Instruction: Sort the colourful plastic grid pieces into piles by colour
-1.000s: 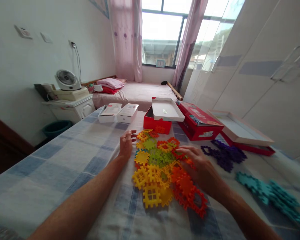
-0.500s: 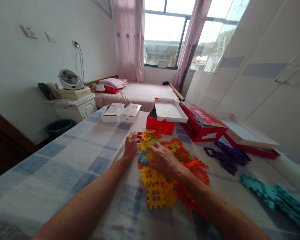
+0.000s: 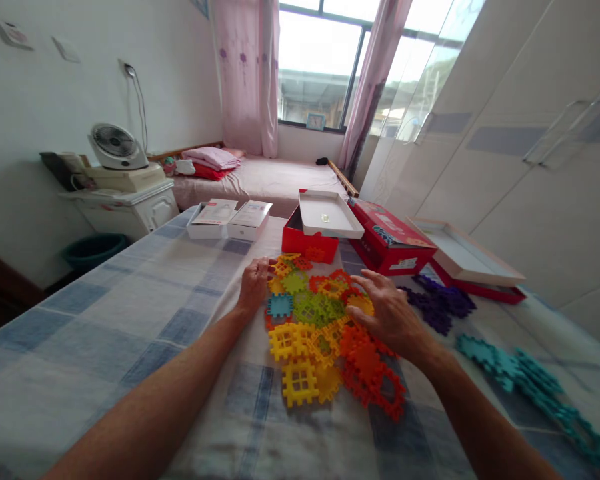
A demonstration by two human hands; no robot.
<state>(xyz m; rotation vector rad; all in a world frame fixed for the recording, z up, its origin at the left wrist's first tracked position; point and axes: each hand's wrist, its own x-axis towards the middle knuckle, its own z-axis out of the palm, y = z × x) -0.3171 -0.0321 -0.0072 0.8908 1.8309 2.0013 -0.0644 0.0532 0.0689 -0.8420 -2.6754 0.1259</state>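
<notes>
A pile of interlocking plastic tiles lies before me in yellow, orange, red, lime green and blue. My left hand [image 3: 255, 283] rests at the pile's far left, its fingers stretched against a yellow window tile [image 3: 283, 267]. At the right side, my right hand [image 3: 387, 308] has thumb and fingers around a solid orange-yellow tile [image 3: 361, 305], above red and orange ones. Lime green tiles [image 3: 320, 309] show in the middle, near a blue tile [image 3: 280, 305]. Yellow tiles [image 3: 300, 382] lie closest to me, beside orange tiles [image 3: 365, 363].
Purple tiles [image 3: 440, 303] and teal tiles [image 3: 535, 380] lie in separate groups to the right. Behind the pile stand a red box [image 3: 310, 248] with a white lid, a larger red box [image 3: 393, 243], an open tray-like lid [image 3: 473, 253] and small white boxes [image 3: 250, 220].
My right hand has moved from the pile's middle to its right side, with the orange-yellow tile, uncovering the green tiles. My left hand stays at the far left edge. The view has shifted slightly.
</notes>
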